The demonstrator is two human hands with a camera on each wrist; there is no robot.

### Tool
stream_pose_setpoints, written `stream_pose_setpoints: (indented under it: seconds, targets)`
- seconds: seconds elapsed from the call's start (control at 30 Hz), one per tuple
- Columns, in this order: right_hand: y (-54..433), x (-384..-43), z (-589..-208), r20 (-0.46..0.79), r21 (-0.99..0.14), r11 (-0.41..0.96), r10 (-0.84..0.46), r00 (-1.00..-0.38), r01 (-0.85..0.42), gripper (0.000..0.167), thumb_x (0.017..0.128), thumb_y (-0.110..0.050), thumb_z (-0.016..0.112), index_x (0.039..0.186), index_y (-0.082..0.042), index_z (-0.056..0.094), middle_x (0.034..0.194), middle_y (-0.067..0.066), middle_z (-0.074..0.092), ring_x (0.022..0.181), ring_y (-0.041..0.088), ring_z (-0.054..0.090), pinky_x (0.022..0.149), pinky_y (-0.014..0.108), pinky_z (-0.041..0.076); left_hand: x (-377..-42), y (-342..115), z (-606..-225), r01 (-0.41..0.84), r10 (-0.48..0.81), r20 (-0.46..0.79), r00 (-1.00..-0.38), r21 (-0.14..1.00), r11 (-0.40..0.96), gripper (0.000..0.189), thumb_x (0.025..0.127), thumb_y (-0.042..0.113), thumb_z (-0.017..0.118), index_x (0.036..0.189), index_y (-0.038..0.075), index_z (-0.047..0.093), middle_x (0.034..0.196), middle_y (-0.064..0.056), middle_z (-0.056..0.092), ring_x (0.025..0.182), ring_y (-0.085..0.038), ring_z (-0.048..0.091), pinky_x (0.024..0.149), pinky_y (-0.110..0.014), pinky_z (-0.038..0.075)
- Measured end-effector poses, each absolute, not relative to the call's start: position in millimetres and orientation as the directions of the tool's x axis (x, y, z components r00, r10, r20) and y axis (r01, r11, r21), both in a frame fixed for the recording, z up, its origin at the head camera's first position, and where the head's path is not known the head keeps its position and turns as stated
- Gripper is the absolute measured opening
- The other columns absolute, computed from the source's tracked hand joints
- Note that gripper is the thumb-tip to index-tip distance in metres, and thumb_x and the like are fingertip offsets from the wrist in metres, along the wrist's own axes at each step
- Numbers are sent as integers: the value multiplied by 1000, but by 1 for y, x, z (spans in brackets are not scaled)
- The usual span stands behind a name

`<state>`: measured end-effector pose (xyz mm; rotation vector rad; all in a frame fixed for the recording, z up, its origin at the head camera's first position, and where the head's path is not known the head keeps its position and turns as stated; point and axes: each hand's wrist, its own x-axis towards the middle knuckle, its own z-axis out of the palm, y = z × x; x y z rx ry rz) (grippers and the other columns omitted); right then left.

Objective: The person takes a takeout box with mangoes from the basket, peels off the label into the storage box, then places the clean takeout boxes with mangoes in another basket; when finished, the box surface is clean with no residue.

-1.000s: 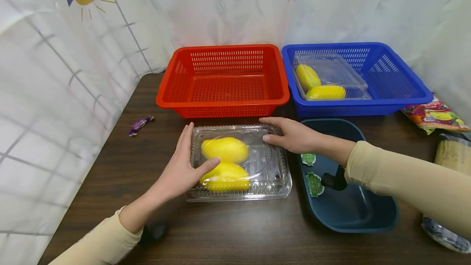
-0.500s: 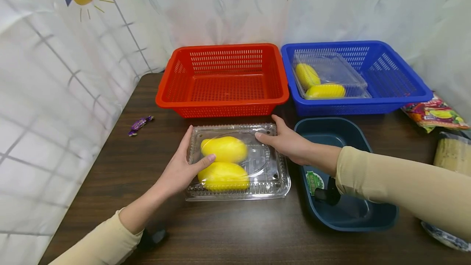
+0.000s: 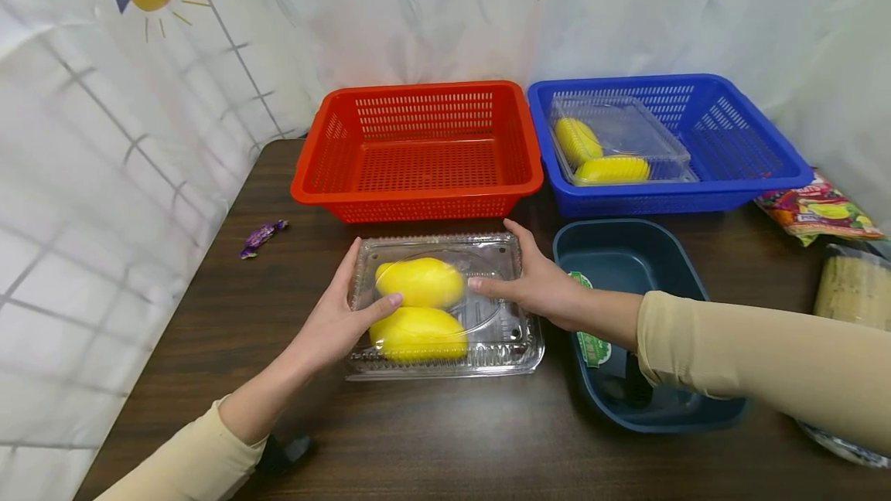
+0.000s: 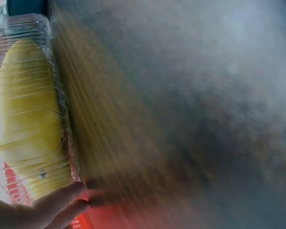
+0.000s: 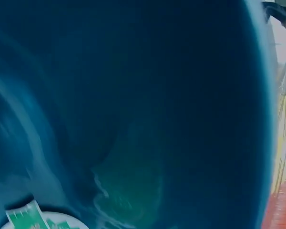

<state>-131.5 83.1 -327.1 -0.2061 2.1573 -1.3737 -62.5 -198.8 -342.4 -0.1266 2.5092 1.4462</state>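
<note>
A clear plastic clamshell box point(image 3: 496, 331), its lid down, lies on the dark wooden table with two yellow mangoes point(image 3: 420, 282) inside. My left hand point(image 3: 334, 323) holds the box's left side, fingers along the edge and thumb over the lid. From the opposite side my right hand point(image 3: 539, 277) grips the box, thumb on the lid and fingers along the right wall. In the left wrist view, fingertips point(image 4: 69, 195) meet the ribbed edge of the box point(image 4: 26, 28), beside one mango point(image 4: 31, 109). The right wrist view shows mostly the dark blue tub point(image 5: 205, 95).
Behind the box stands a red basket point(image 3: 418, 198). A blue basket point(image 3: 685, 193) beside it holds another clear box with yellow mangoes point(image 3: 612, 168). The dark blue tub with green-labelled items point(image 3: 595, 346) sits right of the box. A purple-wrapped candy point(image 3: 262, 236) lies left; a colourful bag point(image 3: 821, 209) lies right.
My right hand has come down against the right side of the box, its thumb sliding further left over the lid. My left hand has stayed nearly where it was.
</note>
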Motion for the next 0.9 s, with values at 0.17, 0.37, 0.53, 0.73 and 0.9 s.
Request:
stream_pose_setpoints:
  seconds: [0.17, 0.37, 0.53, 0.73, 0.9]
  targets:
    - [81, -131, -331, -389, -902, 356, -418, -821, 246, 98, 91, -26, 78, 161, -25, 10, 164, 17, 15, 133, 40, 40, 101, 53, 51, -62, -200, -344, -194, 54, -248, -967, 859, 475, 107, 96, 43, 70, 163, 35, -12, 174, -2, -8, 160, -39, -3, 119, -75, 13]
    - [81, -129, -332, -349, -925, 303, -427, -834, 231, 94, 90, -21, 79, 159, -26, 16, 163, 13, 14, 123, 37, 48, 93, 43, 53, -62, -202, -345, -189, 67, -240, -969, 884, 427, 106, 96, 39, 71, 163, 35, -12, 173, -1, -10, 160, -38, -7, 119, -75, 11]
    - [81, -130, -332, -363, -923, 289, -436, -823, 254, 91, 91, -20, 77, 159, -27, 16, 158, 14, 16, 85, 27, 53, 66, 31, 48, -62, -203, -345, -190, 66, -238, -969, 888, 419, 105, 96, 38, 71, 164, 35, -10, 173, -2, -9, 160, -38, -5, 119, -74, 15]
    - [82, -132, -329, -379, -917, 295, -433, -818, 268, 90, 92, -19, 77, 158, -27, 17, 154, 16, 23, 86, 26, 55, 67, 31, 51, -62, -202, -343, -171, 65, -218, -974, 891, 421, 106, 96, 36, 72, 165, 32, -8, 174, -3, -7, 160, -39, -1, 120, -73, 17]
    - [81, -134, -324, -382, -921, 257, -448, -808, 293, 89, 93, -17, 76, 158, -28, 15, 156, 16, 27, 119, 36, 53, 95, 47, 55, -63, -203, -339, -148, 52, -189, -981, 886, 439, 106, 95, 36, 73, 165, 32, -6, 174, -3, -6, 160, -40, 0, 120, -73, 16]
